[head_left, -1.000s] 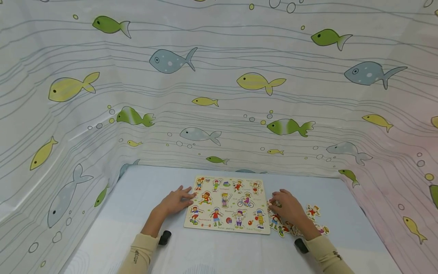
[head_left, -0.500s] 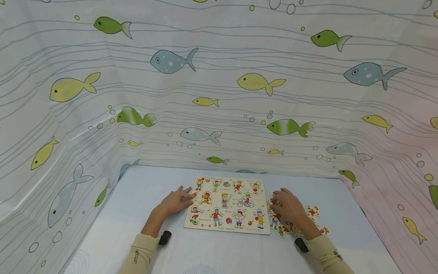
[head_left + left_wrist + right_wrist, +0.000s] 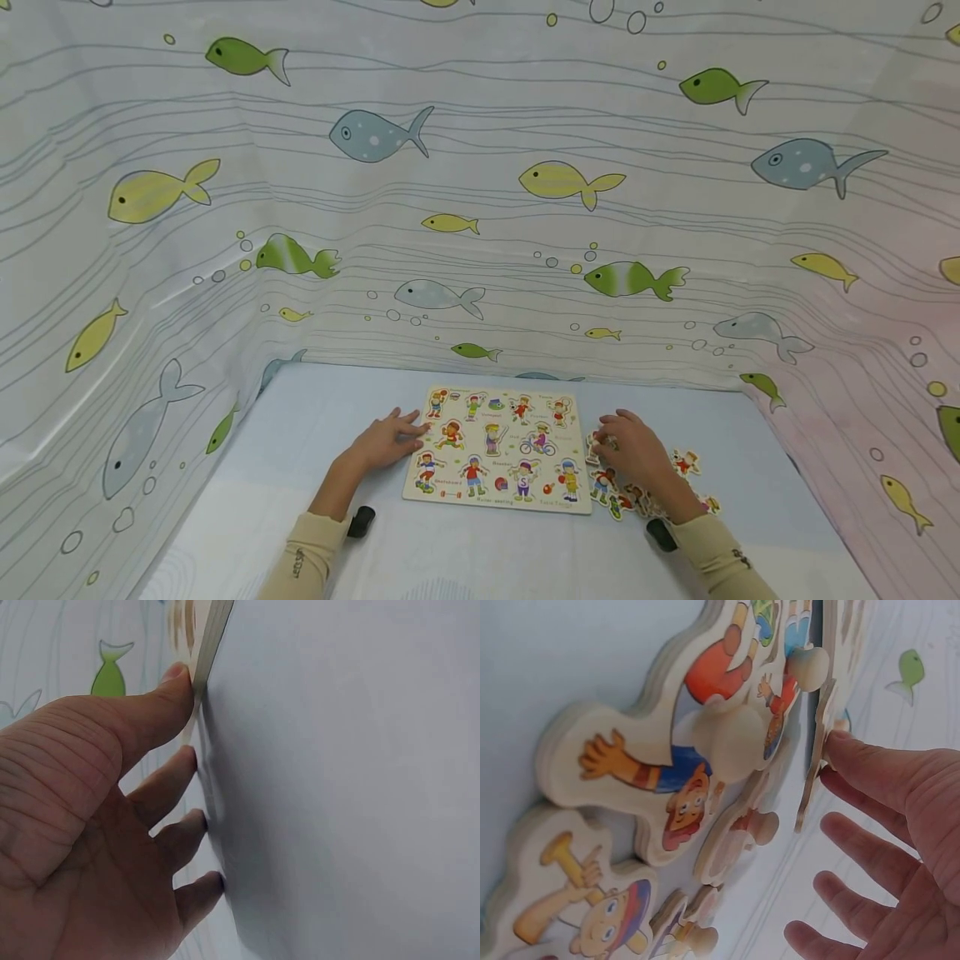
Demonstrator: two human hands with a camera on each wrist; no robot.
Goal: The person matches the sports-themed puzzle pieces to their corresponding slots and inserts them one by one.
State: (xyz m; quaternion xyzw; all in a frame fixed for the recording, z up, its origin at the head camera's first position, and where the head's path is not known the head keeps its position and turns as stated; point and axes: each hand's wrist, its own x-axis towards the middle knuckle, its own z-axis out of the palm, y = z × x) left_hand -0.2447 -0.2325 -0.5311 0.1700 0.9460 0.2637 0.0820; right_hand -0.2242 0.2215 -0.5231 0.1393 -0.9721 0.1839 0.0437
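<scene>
A wooden peg puzzle board (image 3: 414, 492) printed with children playing sports lies flat on the table. At its left edge is my left hand (image 3: 386, 442); in the left wrist view the thumb (image 3: 176, 690) touches the board's edge (image 3: 214, 645) and the other fingers are extended, their tips at the table. To the right of the board, my right hand (image 3: 633, 450) is over a pile of knobbed puzzle pieces (image 3: 603, 483). Seen edge-on in the right wrist view, a thin wooden puzzle piece (image 3: 814, 769) is pinched between thumb and index finger; its picture is hidden.
Loose pieces overlap near the right hand, among them a figure in a blue shirt (image 3: 686, 772) and one with a cap (image 3: 607, 922). Another piece (image 3: 686, 463) lies apart on the right. Fish-printed cloth (image 3: 450, 250) walls the table's back and sides.
My right fingertips have shifted slightly right, and more of the piece beside them shows. The left hand and the board have stayed in place.
</scene>
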